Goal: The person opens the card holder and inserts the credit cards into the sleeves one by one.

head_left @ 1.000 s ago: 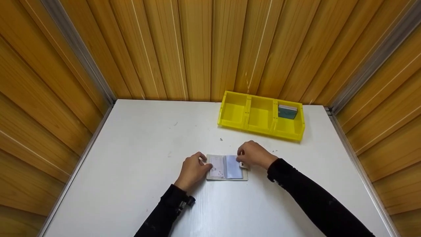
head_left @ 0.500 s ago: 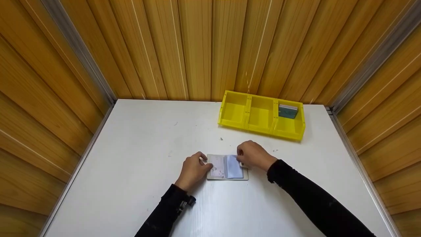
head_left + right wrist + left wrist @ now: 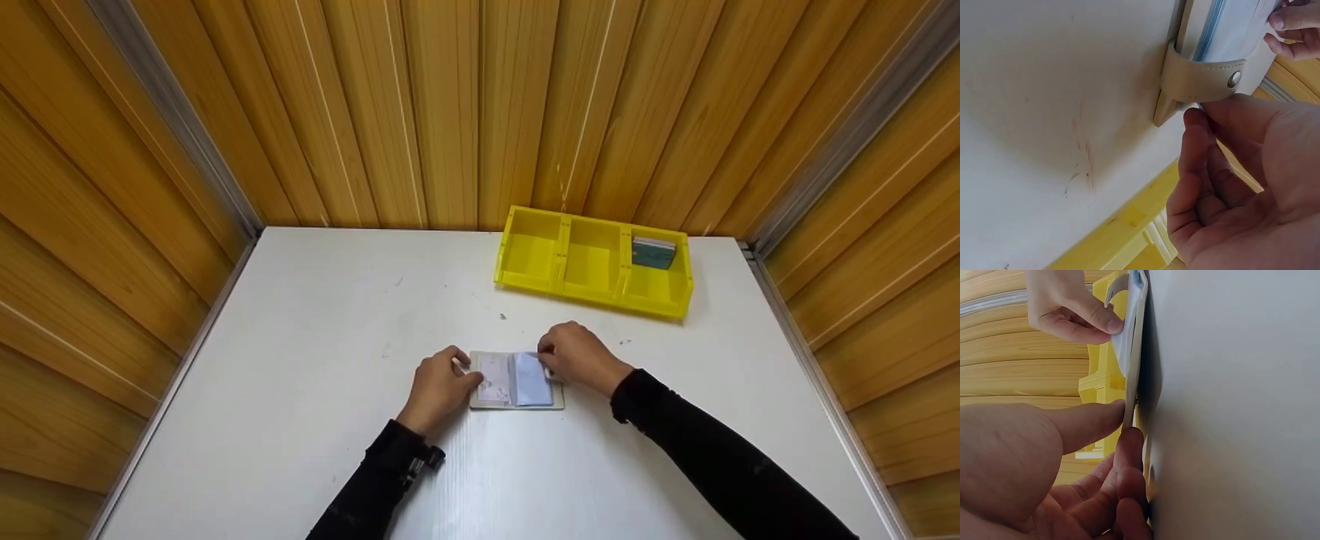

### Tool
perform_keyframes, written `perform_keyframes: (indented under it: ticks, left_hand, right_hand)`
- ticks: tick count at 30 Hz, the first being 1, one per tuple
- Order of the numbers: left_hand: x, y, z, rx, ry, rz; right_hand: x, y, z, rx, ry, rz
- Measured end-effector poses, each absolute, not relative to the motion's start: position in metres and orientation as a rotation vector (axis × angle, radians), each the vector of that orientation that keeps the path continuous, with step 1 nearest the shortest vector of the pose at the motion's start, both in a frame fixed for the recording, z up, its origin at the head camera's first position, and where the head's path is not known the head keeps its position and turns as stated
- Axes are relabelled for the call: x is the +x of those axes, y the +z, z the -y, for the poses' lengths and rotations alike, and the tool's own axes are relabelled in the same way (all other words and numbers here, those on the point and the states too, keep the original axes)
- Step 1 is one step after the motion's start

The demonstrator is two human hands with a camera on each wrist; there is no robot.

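The right grip [image 3: 583,356] is narrowing to a pinch on the far right corner of the right page [image 3: 533,381], which is bending up from the holder [image 3: 517,408]. The left grip [image 3: 441,386] is holding the holder's left edge, thumb pressing on top and fingers tucking underneath. Between the two grips, the holder is lying open on the worktop [image 3: 337,315], its left page [image 3: 493,379] showing a faint print. A strap [image 3: 1202,77] with a metal stud [image 3: 1234,79] is curving up from the holder's right edge, just beside the right thumb. Black sleeves [image 3: 697,446] are covering both forearms. Farther off, a yellow bin [image 3: 592,301] is sitting askew near the worktop's far edge. Green-fronted cards [image 3: 653,254] are leaning in its right compartment. Wood-look walls [image 3: 442,112] are rising behind and on both sides.
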State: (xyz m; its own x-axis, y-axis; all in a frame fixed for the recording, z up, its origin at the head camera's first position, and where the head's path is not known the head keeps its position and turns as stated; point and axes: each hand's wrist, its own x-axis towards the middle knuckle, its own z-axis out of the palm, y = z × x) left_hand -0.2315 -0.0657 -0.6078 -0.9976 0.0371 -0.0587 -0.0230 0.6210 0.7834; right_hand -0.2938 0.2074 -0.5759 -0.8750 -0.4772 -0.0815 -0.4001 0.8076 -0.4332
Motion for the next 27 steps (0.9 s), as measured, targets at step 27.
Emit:
perform_keyframes:
  ticks: [27]
  left_hand:
    - [-0.232, -0.609, 0.065, 0.007, 1.324, -2.776]
  right_hand:
    - [-0.293, -0.562, -0.201, -0.66, -0.538, -2.816]
